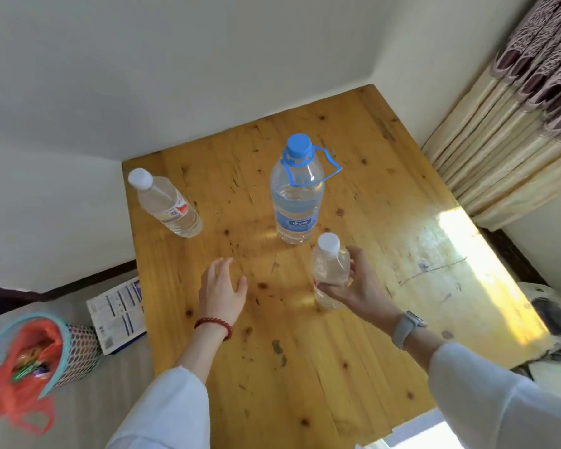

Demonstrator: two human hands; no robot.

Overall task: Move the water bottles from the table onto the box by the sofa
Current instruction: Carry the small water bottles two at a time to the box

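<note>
Three clear water bottles stand on the wooden table (353, 319). A large one with a blue cap and blue carry loop (297, 192) is at the centre. A white-capped bottle (167, 205) stands near the table's left edge. My right hand (357, 283) grips a small white-capped bottle (329, 267) in front of the large one; whether its base touches the wood I cannot tell. My left hand (221, 290) hovers over the table with fingers relaxed, holding nothing. No sofa or target box is recognisable.
On the floor to the left stands a mesh bin (78, 351) lined with an orange bag, and a printed flat box (120, 315) lies beside the table. Curtains (515, 124) hang at the right. White walls border the table's far and left sides.
</note>
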